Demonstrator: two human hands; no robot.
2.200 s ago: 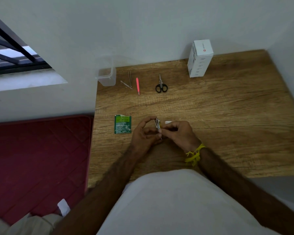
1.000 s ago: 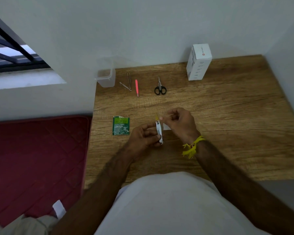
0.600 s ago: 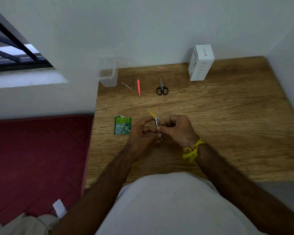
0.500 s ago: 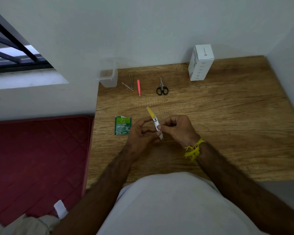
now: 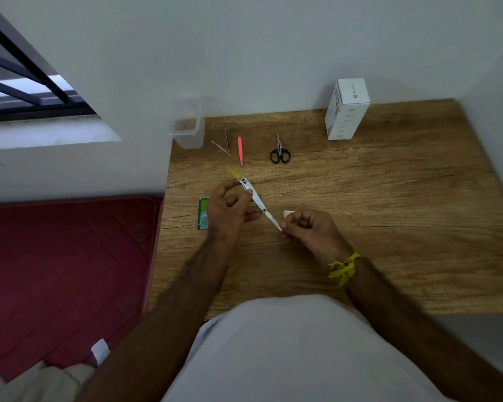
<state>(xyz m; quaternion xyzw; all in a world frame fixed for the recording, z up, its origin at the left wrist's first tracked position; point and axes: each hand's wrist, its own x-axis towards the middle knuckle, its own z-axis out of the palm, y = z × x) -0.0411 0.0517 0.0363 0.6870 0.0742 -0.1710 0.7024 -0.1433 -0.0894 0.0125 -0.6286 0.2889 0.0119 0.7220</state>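
Note:
A slim metal nail clipper (image 5: pixel 257 201) with a yellow tip lies slanted between both hands above the wooden table (image 5: pixel 389 198). My left hand (image 5: pixel 230 210) pinches its upper body with curled fingers. My right hand (image 5: pixel 311 232) pinches a thin blade that is folded out at the lower end, and a small white piece (image 5: pixel 287 213) shows just above its knuckles. The yellow tip points away toward the far left.
A green packet (image 5: pixel 203 213) lies left of my left hand. Along the back stand a clear plastic container (image 5: pixel 188 133), metal tweezers (image 5: pixel 226 140), a pink tool (image 5: pixel 240 150), small black scissors (image 5: pixel 279 152) and a white box (image 5: pixel 346 110). A red mat (image 5: pixel 64 271) lies left of the table.
The hands have drawn apart. The thin blade is now swung out from the clipper's lower end, pulled down and right by my right hand, and the clipper's yellow tip has moved farther away.

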